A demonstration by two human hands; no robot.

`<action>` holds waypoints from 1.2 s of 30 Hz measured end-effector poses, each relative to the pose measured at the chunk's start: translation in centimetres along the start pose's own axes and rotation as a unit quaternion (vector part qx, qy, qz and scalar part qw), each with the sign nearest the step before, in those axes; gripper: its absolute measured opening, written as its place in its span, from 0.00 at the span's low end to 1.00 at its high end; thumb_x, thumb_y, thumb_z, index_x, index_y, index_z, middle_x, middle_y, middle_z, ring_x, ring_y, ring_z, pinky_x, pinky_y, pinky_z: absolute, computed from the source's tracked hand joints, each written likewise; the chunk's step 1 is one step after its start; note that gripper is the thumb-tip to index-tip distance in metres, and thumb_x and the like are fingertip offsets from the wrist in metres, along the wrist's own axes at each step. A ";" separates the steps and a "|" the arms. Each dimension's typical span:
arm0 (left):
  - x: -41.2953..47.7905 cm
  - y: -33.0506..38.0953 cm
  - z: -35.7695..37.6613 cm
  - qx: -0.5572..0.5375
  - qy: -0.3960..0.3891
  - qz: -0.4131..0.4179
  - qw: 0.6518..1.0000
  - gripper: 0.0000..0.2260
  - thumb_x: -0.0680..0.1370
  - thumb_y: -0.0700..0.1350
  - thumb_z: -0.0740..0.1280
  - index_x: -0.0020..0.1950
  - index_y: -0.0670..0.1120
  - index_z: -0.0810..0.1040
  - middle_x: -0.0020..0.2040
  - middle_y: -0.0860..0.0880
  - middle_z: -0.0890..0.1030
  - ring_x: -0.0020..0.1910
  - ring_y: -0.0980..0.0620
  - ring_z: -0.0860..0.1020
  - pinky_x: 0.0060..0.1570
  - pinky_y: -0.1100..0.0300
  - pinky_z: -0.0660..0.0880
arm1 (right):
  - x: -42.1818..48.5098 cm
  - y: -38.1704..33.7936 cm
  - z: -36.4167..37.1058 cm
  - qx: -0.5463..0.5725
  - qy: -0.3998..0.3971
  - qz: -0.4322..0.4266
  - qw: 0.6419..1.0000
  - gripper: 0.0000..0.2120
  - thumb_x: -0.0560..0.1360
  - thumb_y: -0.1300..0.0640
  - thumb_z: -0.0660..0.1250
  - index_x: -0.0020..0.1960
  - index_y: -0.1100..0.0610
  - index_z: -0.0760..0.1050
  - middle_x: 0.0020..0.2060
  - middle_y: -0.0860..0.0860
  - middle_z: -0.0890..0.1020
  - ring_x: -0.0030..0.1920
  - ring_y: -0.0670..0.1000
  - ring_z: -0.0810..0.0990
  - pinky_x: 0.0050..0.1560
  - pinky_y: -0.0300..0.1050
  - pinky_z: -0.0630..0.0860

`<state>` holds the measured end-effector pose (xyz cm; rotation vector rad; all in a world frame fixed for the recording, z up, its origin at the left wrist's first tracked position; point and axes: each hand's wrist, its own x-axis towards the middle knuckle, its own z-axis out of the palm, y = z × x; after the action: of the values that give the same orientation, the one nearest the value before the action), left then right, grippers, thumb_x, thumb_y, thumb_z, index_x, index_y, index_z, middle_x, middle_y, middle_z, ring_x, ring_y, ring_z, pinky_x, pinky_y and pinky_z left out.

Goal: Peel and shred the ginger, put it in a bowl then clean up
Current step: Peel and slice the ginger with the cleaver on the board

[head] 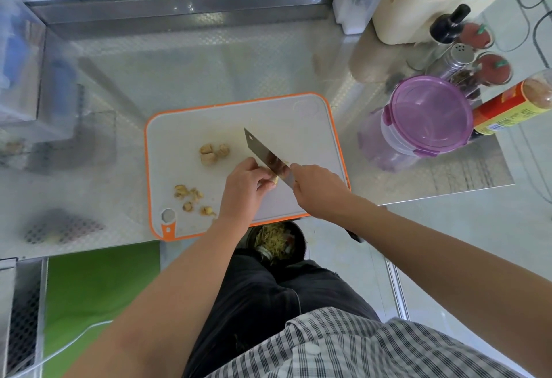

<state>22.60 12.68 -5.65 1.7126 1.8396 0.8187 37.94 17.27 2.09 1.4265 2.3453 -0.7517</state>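
A white cutting board (298, 120) with an orange rim lies on the steel counter. My left hand (243, 186) pinches a small piece of ginger (273, 179) on the board. My right hand (316, 189) grips the handle of a cleaver (263, 156), whose blade rests against that ginger piece. A clump of unpeeled ginger chunks (213, 153) sits in the board's middle. Ginger peel scraps (191, 198) lie near the board's front left corner.
A purple-lidded container (430, 114), spice jars (490, 68), a dark bottle (448, 23), a red-labelled bottle (507, 105) and a beige holder (418, 13) crowd the counter's right side. Below the counter edge stands a black bin (276, 241) with scraps. Blurred boxes (21, 57) stand at the left.
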 end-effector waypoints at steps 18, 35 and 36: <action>-0.1 -0.5 0.1 -0.016 0.003 0.000 1.000 0.07 0.67 0.35 0.77 0.41 0.41 0.80 0.39 0.47 0.76 0.39 0.46 0.79 0.40 0.48 0.81 | 1.6 0.7 0.7 0.039 0.044 -0.015 0.998 0.02 0.80 0.58 0.55 0.50 0.57 0.64 0.41 0.53 0.72 0.40 0.59 0.72 0.37 0.47 0.64; -0.1 -0.2 0.0 0.010 0.010 0.013 1.000 0.08 0.64 0.34 0.78 0.38 0.40 0.81 0.36 0.46 0.76 0.37 0.46 0.76 0.35 0.57 0.75 | 0.0 -0.8 -0.1 -0.007 -0.015 0.016 1.000 0.04 0.78 0.63 0.55 0.46 0.57 0.60 0.38 0.52 0.68 0.39 0.56 0.69 0.39 0.46 0.64; -0.1 -0.2 0.0 0.013 0.009 0.016 1.000 0.08 0.64 0.34 0.78 0.37 0.40 0.81 0.36 0.46 0.76 0.36 0.45 0.76 0.35 0.58 0.74 | 0.2 -0.9 0.1 -0.007 -0.013 0.020 1.000 0.04 0.77 0.64 0.55 0.47 0.57 0.61 0.39 0.52 0.69 0.39 0.56 0.69 0.39 0.46 0.64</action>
<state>22.45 12.62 -5.84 1.7612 1.8466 0.8286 37.00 17.03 2.18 1.4438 2.2926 -0.7362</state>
